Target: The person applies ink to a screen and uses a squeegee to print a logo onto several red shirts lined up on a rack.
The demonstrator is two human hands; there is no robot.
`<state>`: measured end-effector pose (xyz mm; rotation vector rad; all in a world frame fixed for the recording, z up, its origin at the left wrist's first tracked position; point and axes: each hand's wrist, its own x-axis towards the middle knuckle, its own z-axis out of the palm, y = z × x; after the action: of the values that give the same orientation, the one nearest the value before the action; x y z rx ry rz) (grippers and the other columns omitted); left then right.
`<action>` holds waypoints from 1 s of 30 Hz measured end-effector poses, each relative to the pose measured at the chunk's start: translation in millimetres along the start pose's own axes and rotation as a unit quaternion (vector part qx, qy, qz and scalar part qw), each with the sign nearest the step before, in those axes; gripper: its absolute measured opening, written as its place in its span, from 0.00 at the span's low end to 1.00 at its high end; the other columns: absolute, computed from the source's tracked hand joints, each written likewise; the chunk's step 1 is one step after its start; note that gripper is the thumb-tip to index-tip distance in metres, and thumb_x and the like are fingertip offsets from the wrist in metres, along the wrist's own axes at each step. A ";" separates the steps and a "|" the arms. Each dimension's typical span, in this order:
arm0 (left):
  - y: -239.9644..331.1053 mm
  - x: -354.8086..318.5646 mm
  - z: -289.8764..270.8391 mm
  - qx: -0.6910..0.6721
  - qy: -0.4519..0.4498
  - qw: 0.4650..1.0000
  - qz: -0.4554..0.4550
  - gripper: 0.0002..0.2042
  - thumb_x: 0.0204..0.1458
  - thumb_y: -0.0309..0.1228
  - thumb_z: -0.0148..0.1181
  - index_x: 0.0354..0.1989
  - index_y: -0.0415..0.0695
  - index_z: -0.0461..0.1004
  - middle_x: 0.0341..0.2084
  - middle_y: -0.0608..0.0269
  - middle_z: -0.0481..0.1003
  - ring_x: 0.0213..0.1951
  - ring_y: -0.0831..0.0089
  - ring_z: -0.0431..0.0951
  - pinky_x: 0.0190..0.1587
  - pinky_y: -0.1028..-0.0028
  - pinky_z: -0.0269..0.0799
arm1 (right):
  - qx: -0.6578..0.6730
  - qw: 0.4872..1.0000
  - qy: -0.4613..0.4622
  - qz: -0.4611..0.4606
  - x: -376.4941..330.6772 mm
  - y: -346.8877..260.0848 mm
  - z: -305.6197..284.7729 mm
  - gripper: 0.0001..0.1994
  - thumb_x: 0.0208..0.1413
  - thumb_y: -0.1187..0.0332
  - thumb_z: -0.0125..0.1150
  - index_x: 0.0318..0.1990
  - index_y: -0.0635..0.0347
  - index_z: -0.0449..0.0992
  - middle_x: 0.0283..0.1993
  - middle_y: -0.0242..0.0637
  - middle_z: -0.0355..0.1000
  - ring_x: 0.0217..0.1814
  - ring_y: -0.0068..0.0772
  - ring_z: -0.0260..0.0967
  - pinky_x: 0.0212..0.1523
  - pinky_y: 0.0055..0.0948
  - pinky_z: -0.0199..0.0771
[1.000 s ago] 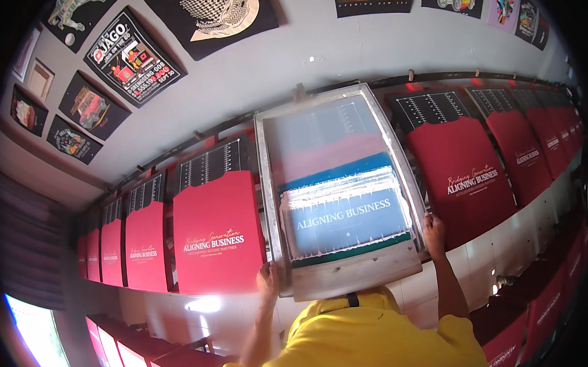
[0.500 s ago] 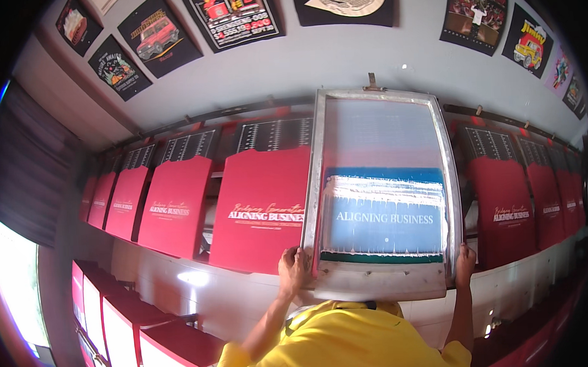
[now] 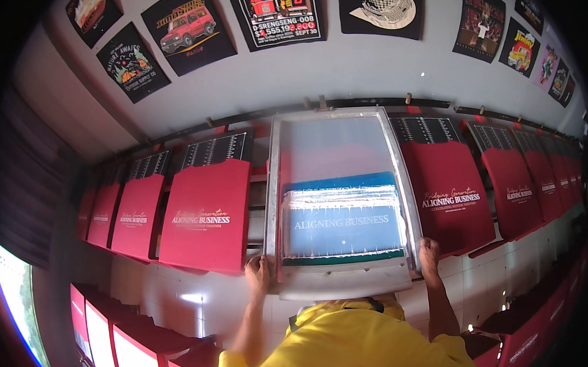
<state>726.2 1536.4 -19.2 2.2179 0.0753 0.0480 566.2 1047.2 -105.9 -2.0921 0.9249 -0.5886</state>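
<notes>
A metal-framed printing screen (image 3: 273,191) stands in front of me, over the long row of boards. Its mesh has a blue stencil (image 3: 341,240) with pale lettering and a smeared band of white ink across the upper part. My left hand (image 3: 257,273) is closed around the lower left corner of the frame. On the lower right side, my right hand (image 3: 429,256) grips the frame's edge. A red T-shirt (image 3: 210,186) with a white print lies on a board to the left, and another red T-shirt (image 3: 439,169) lies to the right. What lies under the screen is mostly hidden.
More printed red shirts on black boards (image 3: 215,147) run away on both sides. A dark rail (image 3: 240,116) passes behind them, below a grey wall with dark printed cloths (image 3: 188,35). Further red shirts (image 3: 150,337) stand at the lower left, near a bright window (image 3: 16,303).
The screen has moved left by about one shirt along the row, both hands staying on it. A printed red shirt now shows just right of it. My view has shifted left too.
</notes>
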 end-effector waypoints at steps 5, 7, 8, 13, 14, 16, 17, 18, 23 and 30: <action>-22.0 33.4 -21.5 0.014 0.023 1.000 -0.004 0.18 0.57 0.40 0.53 0.31 0.35 0.78 0.26 0.44 0.77 0.30 0.49 0.78 0.37 0.59 0.71 | -0.043 0.999 -0.012 0.007 -0.3 -43.0 20.2 0.19 0.59 0.58 0.50 0.36 0.68 0.79 0.38 0.57 0.76 0.43 0.55 0.74 0.46 0.43 0.72; -30.0 43.8 -26.9 0.016 0.027 1.000 -0.003 0.18 0.56 0.40 0.53 0.31 0.35 0.78 0.25 0.45 0.77 0.30 0.50 0.78 0.35 0.59 0.70 | -0.056 0.998 -0.017 0.001 -2.7 -72.5 20.7 0.19 0.60 0.58 0.49 0.34 0.66 0.79 0.38 0.56 0.75 0.42 0.57 0.73 0.44 0.46 0.72; -26.1 47.5 -26.6 0.010 0.025 1.000 0.000 0.18 0.56 0.41 0.53 0.32 0.35 0.79 0.25 0.45 0.77 0.29 0.50 0.78 0.35 0.60 0.70 | -0.062 0.998 -0.010 0.000 -1.8 -74.8 21.2 0.18 0.60 0.59 0.48 0.34 0.65 0.79 0.38 0.56 0.75 0.41 0.57 0.73 0.44 0.46 0.72; -1.1 59.4 -31.4 -0.035 -0.012 0.999 0.001 0.17 0.56 0.39 0.54 0.33 0.35 0.78 0.22 0.47 0.76 0.27 0.55 0.77 0.33 0.62 0.70 | -0.069 0.997 -0.017 0.030 5.1 -90.1 16.4 0.18 0.58 0.58 0.51 0.38 0.66 0.80 0.38 0.55 0.77 0.42 0.55 0.75 0.46 0.42 0.73; -14.5 59.4 -30.6 -0.043 -0.018 0.999 -0.005 0.16 0.56 0.39 0.54 0.33 0.34 0.78 0.22 0.47 0.76 0.27 0.56 0.77 0.33 0.63 0.69 | -0.067 0.997 -0.021 0.026 8.1 -91.4 21.5 0.18 0.58 0.59 0.51 0.37 0.66 0.80 0.37 0.55 0.77 0.41 0.55 0.75 0.45 0.42 0.73; -22.6 59.7 -28.9 -0.050 -0.023 0.998 -0.005 0.16 0.56 0.37 0.54 0.34 0.34 0.78 0.22 0.49 0.76 0.27 0.60 0.77 0.33 0.65 0.69 | -0.067 0.997 -0.024 0.028 8.9 -82.3 26.0 0.17 0.58 0.61 0.51 0.35 0.67 0.80 0.35 0.54 0.76 0.39 0.55 0.75 0.43 0.43 0.73; -31.1 61.0 -29.0 -0.055 -0.025 0.998 -0.012 0.16 0.56 0.37 0.54 0.34 0.34 0.78 0.22 0.49 0.77 0.27 0.61 0.77 0.33 0.65 0.69 | -0.062 0.998 -0.010 0.013 9.1 -79.4 32.3 0.16 0.57 0.62 0.51 0.34 0.67 0.79 0.34 0.54 0.76 0.38 0.55 0.74 0.42 0.43 0.73; -39.8 63.4 -26.7 -0.061 -0.031 0.998 -0.015 0.15 0.56 0.37 0.54 0.35 0.34 0.78 0.23 0.49 0.77 0.28 0.62 0.77 0.33 0.65 0.69 | -0.058 0.998 0.009 0.001 8.3 -75.6 35.0 0.15 0.57 0.63 0.51 0.33 0.67 0.79 0.33 0.55 0.76 0.37 0.55 0.74 0.40 0.44 0.73; -55.4 71.9 -19.7 -0.081 -0.067 0.994 0.011 0.12 0.56 0.33 0.55 0.35 0.35 0.79 0.23 0.56 0.78 0.27 0.71 0.76 0.31 0.68 0.69 | -0.150 0.987 0.046 -0.030 10.9 -49.9 47.6 0.14 0.57 0.63 0.53 0.26 0.62 0.77 0.30 0.52 0.74 0.34 0.56 0.73 0.35 0.48 0.72; -45.7 77.6 -32.5 -0.021 -0.118 0.991 0.066 0.13 0.58 0.31 0.52 0.30 0.34 0.79 0.18 0.63 0.76 0.20 0.79 0.73 0.23 0.73 0.65 | -0.309 0.928 0.095 -0.188 -5.7 -76.2 57.7 0.09 0.56 0.70 0.51 0.25 0.59 0.72 0.26 0.45 0.72 0.30 0.47 0.73 0.32 0.42 0.73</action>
<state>799.9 1595.3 -35.5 2.1686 -0.2024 -0.1391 632.2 1112.1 -81.2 -2.8612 0.8961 -0.7793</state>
